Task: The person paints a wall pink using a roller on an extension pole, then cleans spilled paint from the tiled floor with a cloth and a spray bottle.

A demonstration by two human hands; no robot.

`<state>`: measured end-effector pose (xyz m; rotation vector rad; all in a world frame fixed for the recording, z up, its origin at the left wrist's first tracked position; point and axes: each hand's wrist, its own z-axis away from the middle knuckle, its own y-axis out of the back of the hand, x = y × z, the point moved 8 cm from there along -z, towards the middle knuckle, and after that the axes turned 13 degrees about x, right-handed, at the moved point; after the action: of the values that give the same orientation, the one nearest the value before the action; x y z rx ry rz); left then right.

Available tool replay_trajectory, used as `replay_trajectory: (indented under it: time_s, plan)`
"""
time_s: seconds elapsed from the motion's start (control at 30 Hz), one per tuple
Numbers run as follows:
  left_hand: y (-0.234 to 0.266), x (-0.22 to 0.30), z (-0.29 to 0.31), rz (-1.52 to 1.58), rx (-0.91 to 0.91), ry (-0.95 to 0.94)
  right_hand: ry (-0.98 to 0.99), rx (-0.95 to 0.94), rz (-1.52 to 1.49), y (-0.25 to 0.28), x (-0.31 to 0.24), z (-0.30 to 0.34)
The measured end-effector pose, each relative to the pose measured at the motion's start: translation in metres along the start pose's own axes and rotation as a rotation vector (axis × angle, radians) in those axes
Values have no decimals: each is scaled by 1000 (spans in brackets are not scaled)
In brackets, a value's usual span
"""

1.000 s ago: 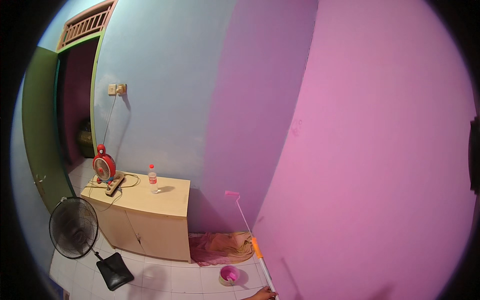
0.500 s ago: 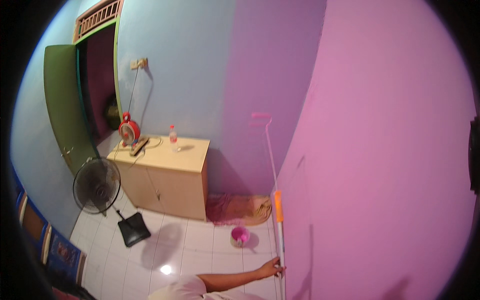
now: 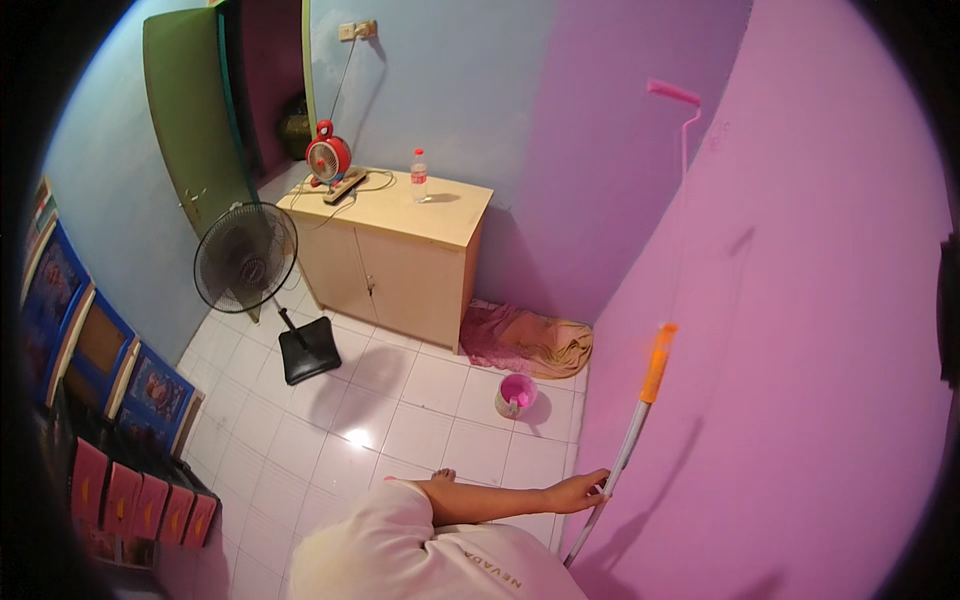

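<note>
left hand (image 3: 580,493) closed round roller pole (image 3: 629,438); right hand unseen. right wall (image 3: 820,300) looks done; back wall (image 3: 450,90) part blue.

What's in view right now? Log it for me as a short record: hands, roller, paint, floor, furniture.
left hand: holding the pole of a paint roller
right hand: not in view
roller head: pink, raised before the back wall; contact unclear
paint bucket: on the tiled floor, pink inside
stained cloth: on the floor beside the cabinet
cabinet top: small red fan, power strip, red-capped bottle
pedestal fan: by the cabinet's front
</note>
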<state>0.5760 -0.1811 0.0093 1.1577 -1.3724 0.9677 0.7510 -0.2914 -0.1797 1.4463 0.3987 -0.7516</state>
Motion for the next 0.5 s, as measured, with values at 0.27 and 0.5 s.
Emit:
replay_trajectory:
  time_s: [0.27,0.5]
  plan:
    - [-2,17,-9,35,-28,-104,70,132,13,20,20,4]
    - [18,27,-1,45,-41,30,-78,215,-364,39,-94,-23]
